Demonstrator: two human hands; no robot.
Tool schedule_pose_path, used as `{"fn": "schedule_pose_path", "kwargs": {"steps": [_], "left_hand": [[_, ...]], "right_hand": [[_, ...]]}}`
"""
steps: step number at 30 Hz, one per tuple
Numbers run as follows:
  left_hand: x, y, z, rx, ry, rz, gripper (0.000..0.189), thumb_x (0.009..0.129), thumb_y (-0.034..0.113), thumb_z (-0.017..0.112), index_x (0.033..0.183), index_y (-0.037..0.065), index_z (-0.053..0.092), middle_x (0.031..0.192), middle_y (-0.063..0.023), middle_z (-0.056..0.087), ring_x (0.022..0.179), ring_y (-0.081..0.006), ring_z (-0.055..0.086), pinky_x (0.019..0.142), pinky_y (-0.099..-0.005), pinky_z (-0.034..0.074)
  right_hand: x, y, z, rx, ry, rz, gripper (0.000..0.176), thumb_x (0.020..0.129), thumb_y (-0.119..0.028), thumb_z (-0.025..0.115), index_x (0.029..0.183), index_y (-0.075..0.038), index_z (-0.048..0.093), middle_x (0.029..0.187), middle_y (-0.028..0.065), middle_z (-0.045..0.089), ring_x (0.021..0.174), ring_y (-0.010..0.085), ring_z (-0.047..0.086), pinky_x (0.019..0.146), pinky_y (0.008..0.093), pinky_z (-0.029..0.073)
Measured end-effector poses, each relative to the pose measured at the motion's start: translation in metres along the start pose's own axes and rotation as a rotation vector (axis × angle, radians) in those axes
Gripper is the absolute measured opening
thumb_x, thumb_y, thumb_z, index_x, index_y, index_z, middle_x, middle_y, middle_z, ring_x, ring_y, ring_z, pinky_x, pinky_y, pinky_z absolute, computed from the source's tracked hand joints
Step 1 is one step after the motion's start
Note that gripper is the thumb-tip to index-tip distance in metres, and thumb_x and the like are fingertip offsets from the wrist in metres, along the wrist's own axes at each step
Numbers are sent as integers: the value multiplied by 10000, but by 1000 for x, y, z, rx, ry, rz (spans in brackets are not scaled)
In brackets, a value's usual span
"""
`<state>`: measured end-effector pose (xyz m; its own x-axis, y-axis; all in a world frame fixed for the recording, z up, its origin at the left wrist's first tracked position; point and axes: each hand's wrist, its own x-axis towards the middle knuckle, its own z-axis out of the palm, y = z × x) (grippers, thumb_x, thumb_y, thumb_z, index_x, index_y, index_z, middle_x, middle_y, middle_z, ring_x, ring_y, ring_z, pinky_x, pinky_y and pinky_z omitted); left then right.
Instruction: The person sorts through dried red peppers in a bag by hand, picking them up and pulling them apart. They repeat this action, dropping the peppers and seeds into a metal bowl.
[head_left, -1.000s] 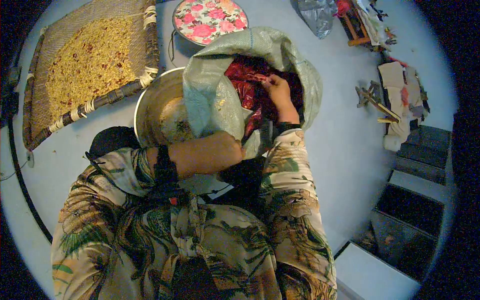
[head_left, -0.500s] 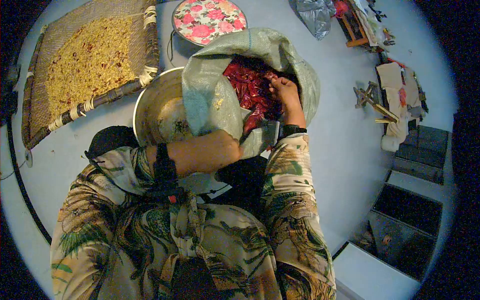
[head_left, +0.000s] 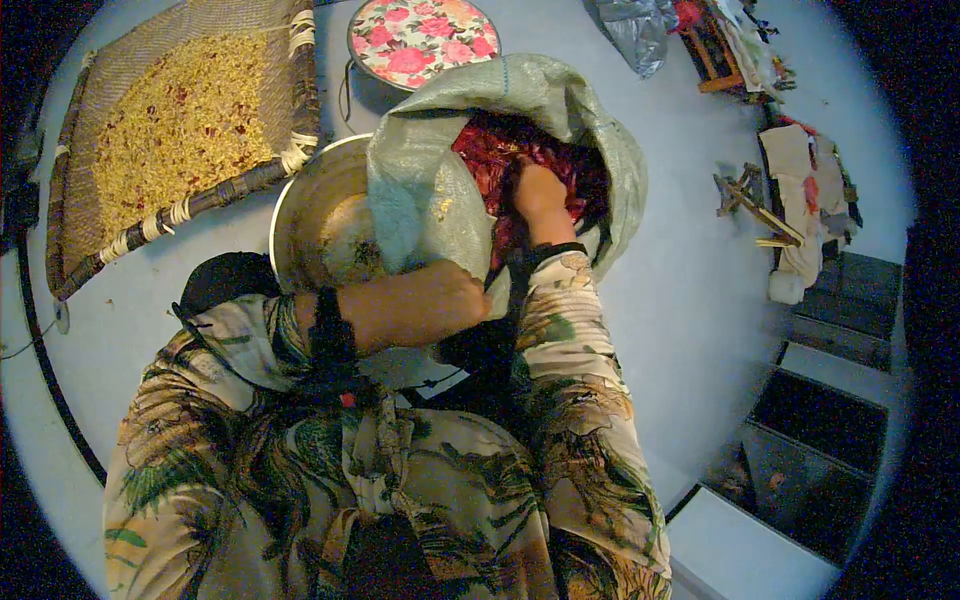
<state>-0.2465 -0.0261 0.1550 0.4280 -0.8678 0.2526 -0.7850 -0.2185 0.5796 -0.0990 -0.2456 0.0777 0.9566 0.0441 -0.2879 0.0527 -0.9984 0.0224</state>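
Observation:
A pale green woven sack (head_left: 510, 84) stands with its mouth rolled open in front of me. Dark red dried chillies (head_left: 482, 165) fill its inside. My left hand (head_left: 458, 302) is closed in a fist on the near edge of the sack's mouth. Inside the sack, my right hand (head_left: 540, 195) reaches down among the chillies, its fingertips hidden from view. Beside the sack, and partly covered by it, sits a wide metal pot (head_left: 300, 220) with some yellowish bits on its bottom.
At the left lies a wood-framed woven tray (head_left: 150, 228) spread with yellow grains and red bits. A round flower-patterned stool (head_left: 425, 45) stands behind the sack. Farther right are a grey plastic bag (head_left: 635, 30), a small wooden stand (head_left: 745, 200) and dark shelving (head_left: 820, 400).
My right hand has moved left and toward me within the sack, and its fingers have gone from a visible pinch to hidden. My left hand stays on the sack's edge.

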Motion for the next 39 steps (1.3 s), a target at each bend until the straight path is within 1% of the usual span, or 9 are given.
{"fn": "schedule_pose_path", "kwargs": {"steps": [3, 7, 13, 19, 30, 32, 35, 37, 39], "left_hand": [[-1, 3, -7, -16, -1, -6, 124, 696, 101, 603, 726, -12, 641, 728, -196, 657, 718, -345, 677, 658, -420, 557], [0, -1, -2, -7, -29, 24, 117, 694, 96, 600, 704, -12, 643, 730, -198, 657, 708, -349, 677, 653, -419, 561], [2, -5, 8, 29, 19, 12, 121, 688, 99, 600, 728, -9, 637, 735, -193, 656, 728, -343, 679, 666, -419, 562], [2, -4, -1, 0, -5, 36, 120, 709, 90, 592, 762, -11, 631, 741, -193, 656, 741, -340, 679, 669, -424, 561], [3, -1, 1, -30, -33, -22, 132, 729, 102, 583, 768, -15, 631, 714, -192, 652, 710, -351, 675, 661, -430, 556], [3, -1, 3, -12, -7, -1, 134, 729, 108, 584, 763, -13, 631, 716, -194, 652, 713, -352, 675, 658, -435, 553], [1, -3, 9, -32, 54, 35, 131, 731, 110, 581, 762, -8, 628, 715, -194, 650, 716, -353, 674, 654, -438, 549], [2, -1, 8, 31, -11, 8, 127, 731, 109, 578, 759, -5, 625, 720, -193, 651, 720, -351, 674, 654, -436, 549], [1, 1, 4, 41, -30, 13, 126, 730, 113, 579, 755, -2, 623, 721, -190, 651, 719, -350, 674, 652, -433, 549]], "right_hand": [[16, 22, -2, 99, 29, 168, 480, 875, -165, 542, 1352, -146, 502, 1155, 212, 643, 1053, 391, 624, 870, 491, 509], [15, 32, -2, 166, 58, 104, 443, 910, -246, 544, 1342, -151, 525, 1190, 204, 630, 1097, 377, 605, 912, 482, 488], [22, 25, 4, 142, 30, 166, 414, 880, -318, 632, 1263, -167, 587, 1150, 197, 649, 1071, 380, 613, 890, 485, 495], [25, 18, 13, 92, 22, 116, 442, 854, -423, 665, 1173, -119, 630, 1094, 196, 666, 1035, 379, 629, 858, 490, 503], [33, 42, 44, 14, -7, -24, 367, 849, -401, 657, 1048, -95, 699, 1073, 210, 668, 1026, 385, 633, 869, 480, 500], [31, 49, 44, -52, -25, -36, 390, 836, -409, 665, 1064, -93, 691, 1076, 210, 668, 1027, 384, 633, 875, 474, 500], [6, 38, 0, -63, -77, 47, 518, 810, -447, 687, 1181, -90, 626, 1113, 216, 658, 1044, 387, 626, 891, 463, 498], [-5, 29, -20, 11, -53, 133, 647, 789, -487, 705, 1273, -85, 557, 1158, 226, 640, 1068, 392, 617, 902, 455, 496], [-7, 33, -13, -48, -87, 75, 813, 754, -538, 723, 1355, -62, 452, 1202, 239, 615, 1095, 399, 605, 919, 452, 491]]}}
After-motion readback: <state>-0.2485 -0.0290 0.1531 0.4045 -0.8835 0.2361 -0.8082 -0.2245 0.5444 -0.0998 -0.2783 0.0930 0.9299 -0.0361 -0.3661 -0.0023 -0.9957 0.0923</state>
